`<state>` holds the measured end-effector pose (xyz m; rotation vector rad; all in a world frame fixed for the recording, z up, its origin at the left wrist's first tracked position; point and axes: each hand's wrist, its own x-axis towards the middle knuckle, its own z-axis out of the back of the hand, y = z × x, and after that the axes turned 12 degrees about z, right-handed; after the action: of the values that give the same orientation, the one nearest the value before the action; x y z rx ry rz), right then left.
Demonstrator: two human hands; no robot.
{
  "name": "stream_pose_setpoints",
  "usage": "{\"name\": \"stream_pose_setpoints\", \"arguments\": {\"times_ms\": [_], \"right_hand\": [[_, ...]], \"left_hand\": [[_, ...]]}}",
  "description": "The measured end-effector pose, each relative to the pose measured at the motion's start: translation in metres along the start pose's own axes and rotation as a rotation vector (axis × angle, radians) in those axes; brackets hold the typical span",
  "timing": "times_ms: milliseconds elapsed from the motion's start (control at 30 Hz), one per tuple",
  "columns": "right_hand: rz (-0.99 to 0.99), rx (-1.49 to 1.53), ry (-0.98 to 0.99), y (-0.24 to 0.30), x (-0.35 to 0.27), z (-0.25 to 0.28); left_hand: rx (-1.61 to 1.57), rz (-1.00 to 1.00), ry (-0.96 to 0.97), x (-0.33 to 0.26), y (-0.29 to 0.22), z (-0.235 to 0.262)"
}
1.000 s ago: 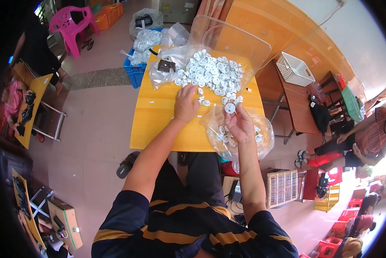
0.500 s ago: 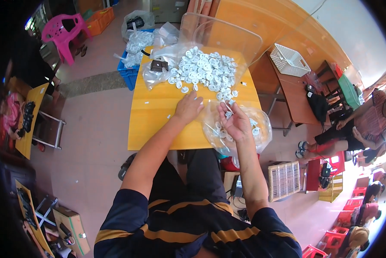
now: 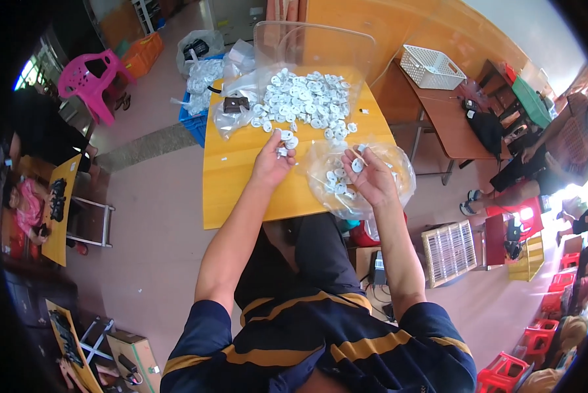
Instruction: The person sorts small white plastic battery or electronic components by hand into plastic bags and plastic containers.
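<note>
On the yellow wooden table (image 3: 234,190), a broad heap of small round white plastic fittings (image 3: 307,98) is spreading across the far part, in front of an upright clear plastic panel (image 3: 313,40). Over the near part of the table, the left hand (image 3: 273,164) is holding several loose white fittings (image 3: 287,140), its fingers curling in around them and bunching them together. Beside it, the right hand (image 3: 375,181) is turning its palm upward above a clear plastic bag (image 3: 354,209); its fingers are closing on a white disc-shaped fitting (image 3: 357,166), while another white piece (image 3: 362,149) is showing near the fingertips. Inside the bag, more white fittings (image 3: 337,184) are lying to the left of the right hand. At the table's far left, a dark brown case (image 3: 235,105) is resting on crumpled clear plastic (image 3: 226,124), and just beyond the edge a blue crate (image 3: 193,126) is holding filled transparent bags (image 3: 204,76).
</note>
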<state>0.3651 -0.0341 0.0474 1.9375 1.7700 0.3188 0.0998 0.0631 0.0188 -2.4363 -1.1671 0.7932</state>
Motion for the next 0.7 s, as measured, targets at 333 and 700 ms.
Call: {"name": "stream_pose_setpoints", "arguments": {"times_ms": [333,700], "right_hand": [[0.036,-0.028,0.013,-0.001,-0.008,0.002],[0.707,-1.652,0.243,0.017,-0.010,0.033]], "left_hand": [[0.201,0.172,-0.023,-0.003,0.041,-0.061],[1.589,-0.682,-0.081,0.021,0.107,-0.085]]}}
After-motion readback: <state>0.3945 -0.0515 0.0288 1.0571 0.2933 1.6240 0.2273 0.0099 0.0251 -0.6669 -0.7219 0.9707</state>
